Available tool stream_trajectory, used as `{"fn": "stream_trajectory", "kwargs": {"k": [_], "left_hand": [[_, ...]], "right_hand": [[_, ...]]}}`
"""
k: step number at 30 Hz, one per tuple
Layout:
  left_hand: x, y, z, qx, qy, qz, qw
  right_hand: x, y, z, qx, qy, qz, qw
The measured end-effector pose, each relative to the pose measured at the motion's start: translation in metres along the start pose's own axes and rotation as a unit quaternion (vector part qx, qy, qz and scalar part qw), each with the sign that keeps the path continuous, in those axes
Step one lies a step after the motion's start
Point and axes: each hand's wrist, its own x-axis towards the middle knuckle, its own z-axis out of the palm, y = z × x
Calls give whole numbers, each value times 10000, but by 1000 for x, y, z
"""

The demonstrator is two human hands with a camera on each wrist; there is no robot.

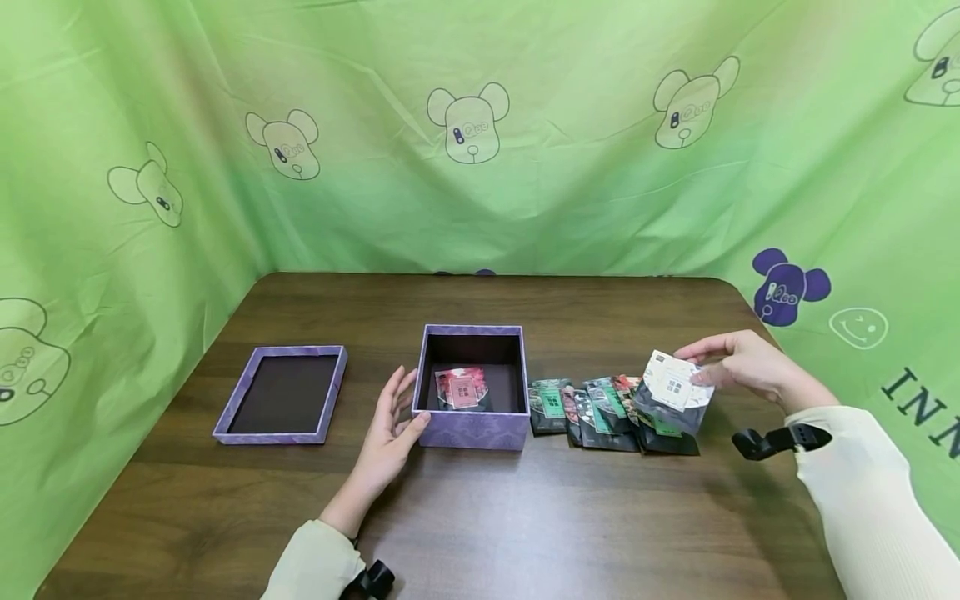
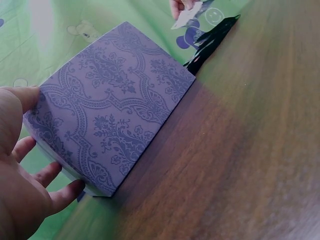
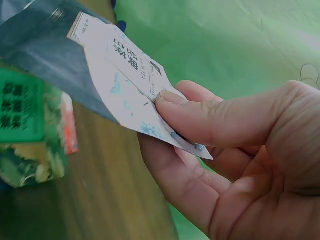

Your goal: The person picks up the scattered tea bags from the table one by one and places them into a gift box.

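A purple patterned box [image 1: 472, 431] stands uncovered on the table, its inside dark. A sachet with a pink label [image 1: 462, 389] lies in it. My left hand [image 1: 390, 429] is at the box's left side, thumb at the near left corner and fingers spread along the side wall, as the left wrist view also shows. With thumb and fingers, my right hand [image 1: 738, 367] pinches a dark sachet with a white top [image 1: 672, 385] by its edge. That sachet is tilted over the right end of a row of overlapping sachets [image 1: 600, 417], several with green labels.
A purple-rimmed box lid [image 1: 281, 392] lies inside up at the left of the brown wooden table [image 1: 480, 517]. Green cloth [image 1: 465, 208] with bear drawings hangs behind the table and along both sides. The row of sachets begins right beside the box's right wall.
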Motion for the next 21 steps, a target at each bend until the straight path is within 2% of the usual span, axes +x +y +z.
{"fn": "stream_trajectory", "kwargs": {"k": [5,11,21], "left_hand": [[0,0,0,21,8,-9,10000],[-1,1,1,-3,5,-10,10000],[-1,0,0,37,18,-41,10000]], "right_hand": [[3,-17,-1,-279,141,-105,9995],[8,-37,2,-207,109,-177,9996],[21,-72,22,-347,64,-509,9981]]}}
